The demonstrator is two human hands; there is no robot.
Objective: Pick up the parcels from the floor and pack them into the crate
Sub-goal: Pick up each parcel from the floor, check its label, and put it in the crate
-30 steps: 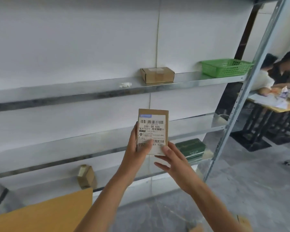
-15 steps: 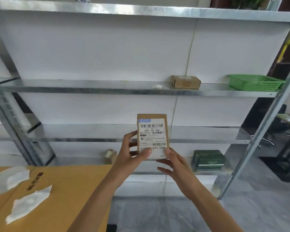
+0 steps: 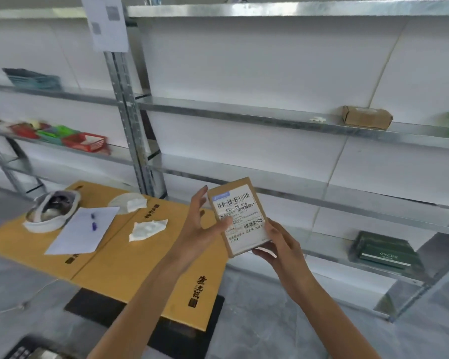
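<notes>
I hold a small brown cardboard parcel (image 3: 240,216) with a white barcode label upright in front of me, tilted a little to the left. My left hand (image 3: 202,224) grips its left edge, thumb pressed on the label. My right hand (image 3: 275,244) supports its lower right corner from underneath. The parcel is in mid air above the right end of a flat brown cardboard sheet (image 3: 114,257) with black printed characters. No crate can be made out in view.
Metal shelving (image 3: 244,115) runs along the white wall. On it sit a brown box (image 3: 366,117), a dark green box (image 3: 385,251), red and green baskets (image 3: 84,141). The cardboard sheet carries a white helmet (image 3: 49,211), a paper (image 3: 84,229) and crumpled tissues (image 3: 147,229).
The view has swung left, bringing the left shelf bay, the cardboard sheet and the helmet into sight. The parcel stays in both hands and has tilted slightly.
</notes>
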